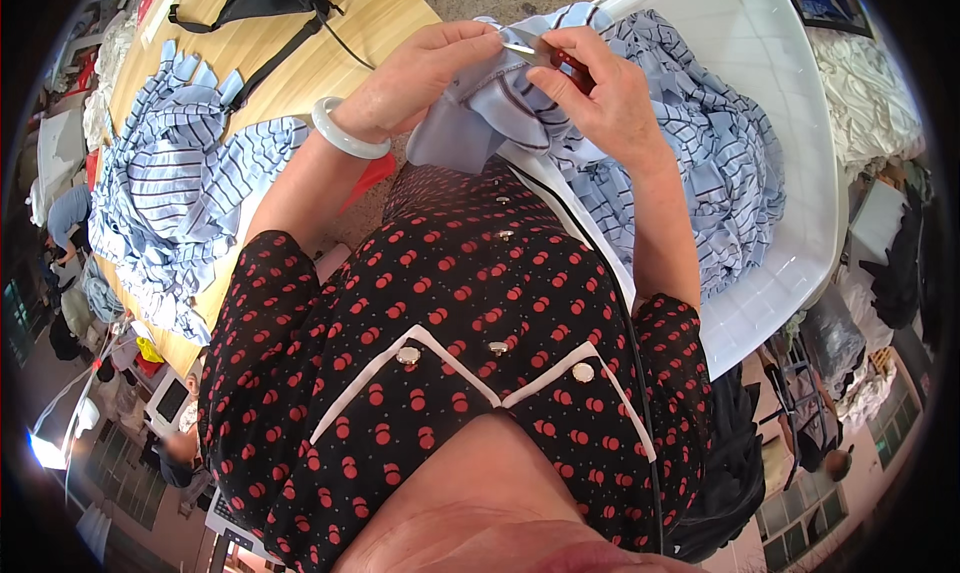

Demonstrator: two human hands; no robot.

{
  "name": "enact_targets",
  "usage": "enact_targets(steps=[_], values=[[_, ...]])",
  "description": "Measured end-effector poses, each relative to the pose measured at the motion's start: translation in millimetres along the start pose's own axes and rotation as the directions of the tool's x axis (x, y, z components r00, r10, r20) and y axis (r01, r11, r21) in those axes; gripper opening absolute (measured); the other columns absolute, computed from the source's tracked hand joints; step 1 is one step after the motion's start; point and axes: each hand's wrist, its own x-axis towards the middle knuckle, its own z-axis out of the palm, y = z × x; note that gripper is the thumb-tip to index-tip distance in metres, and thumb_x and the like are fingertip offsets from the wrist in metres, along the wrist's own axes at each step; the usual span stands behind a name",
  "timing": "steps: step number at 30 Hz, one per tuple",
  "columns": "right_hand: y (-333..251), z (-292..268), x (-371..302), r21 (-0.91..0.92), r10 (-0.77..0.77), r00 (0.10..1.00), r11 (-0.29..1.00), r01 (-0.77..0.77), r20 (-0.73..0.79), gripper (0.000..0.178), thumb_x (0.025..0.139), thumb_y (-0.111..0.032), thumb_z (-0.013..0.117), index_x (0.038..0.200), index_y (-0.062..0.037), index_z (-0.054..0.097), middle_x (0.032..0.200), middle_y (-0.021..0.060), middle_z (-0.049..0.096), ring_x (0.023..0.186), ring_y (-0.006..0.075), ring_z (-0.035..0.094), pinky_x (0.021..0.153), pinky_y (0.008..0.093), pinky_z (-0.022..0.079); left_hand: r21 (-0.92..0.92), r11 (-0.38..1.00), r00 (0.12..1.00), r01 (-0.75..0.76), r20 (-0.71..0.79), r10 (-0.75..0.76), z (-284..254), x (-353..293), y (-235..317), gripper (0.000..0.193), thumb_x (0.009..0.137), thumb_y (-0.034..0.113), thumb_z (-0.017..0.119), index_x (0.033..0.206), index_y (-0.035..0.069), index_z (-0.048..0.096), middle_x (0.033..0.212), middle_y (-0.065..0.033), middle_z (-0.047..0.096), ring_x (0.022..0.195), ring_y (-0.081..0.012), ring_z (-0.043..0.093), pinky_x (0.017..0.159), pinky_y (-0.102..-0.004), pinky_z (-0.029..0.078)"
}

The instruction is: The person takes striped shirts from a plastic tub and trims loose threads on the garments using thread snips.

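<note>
My left hand pinches the edge of a light blue garment with dark stripes, holding it up in front of me. Closed around a pair of thread snips with a dark red handle is my right hand. The metal blades point left, toward my left fingertips, and lie against the cloth. Lower folds of the garment hang beneath both hands. My fingers partly hide the snips' handle and the exact spot under the blades.
A large white plastic tub on the right holds a heap of striped blue garments. More striped garments lie piled on the wooden table at left, near a black bag with straps. Other people are in the background.
</note>
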Motion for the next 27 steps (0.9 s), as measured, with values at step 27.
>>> enact_targets(steps=[27], values=[[6, 23, 6, 0.585, 0.284, 0.946, 0.798, -0.145, -0.153, 0.036, 0.071, -0.004, 0.060, 0.103, -0.0007, 0.045, 0.068, -0.0008, 0.051, 0.061, 0.0028, 0.045, 0.054, 0.0153, 0.037, 0.053, 0.995, 0.991, 0.080, 0.101, -0.085, 2, 9, -8, 0.024, 0.085, 0.023, 0.048, 0.099, 0.003, 0.050, 0.085, 0.0010, 0.053, 0.076, -0.0044, 0.050, 0.069, -0.0191, 0.041]])
